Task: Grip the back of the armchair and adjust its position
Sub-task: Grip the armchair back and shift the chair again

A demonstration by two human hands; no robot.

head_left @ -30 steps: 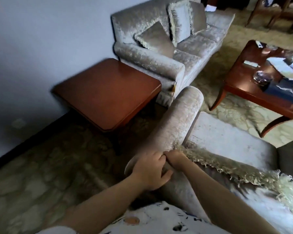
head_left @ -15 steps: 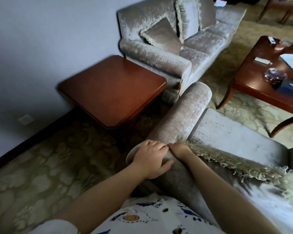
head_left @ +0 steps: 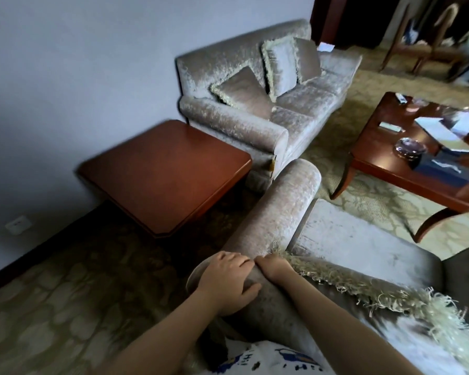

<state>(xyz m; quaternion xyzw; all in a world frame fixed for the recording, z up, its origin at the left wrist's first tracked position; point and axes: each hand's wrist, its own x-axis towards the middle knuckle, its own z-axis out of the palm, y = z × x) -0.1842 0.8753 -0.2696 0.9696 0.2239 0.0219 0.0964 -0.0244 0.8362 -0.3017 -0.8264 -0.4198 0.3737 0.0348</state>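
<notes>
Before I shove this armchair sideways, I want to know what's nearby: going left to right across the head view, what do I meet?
Wall socket → side table → armchair arm → coffee table. The sofa is left out; it spans behind the table and the arm.

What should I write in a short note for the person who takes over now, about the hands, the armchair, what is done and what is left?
Left hand: grips the rear end of the rolled arm of the armchair, fingers curled over it.
Right hand: right beside the left, fingers tucked under the fringed cushion; its hold is hidden.
Armchair: the arm's front end is close to the sofa; side table on its left, coffee table on its right.
Done: grip taken.
Left: shift the armchair into place.
</notes>
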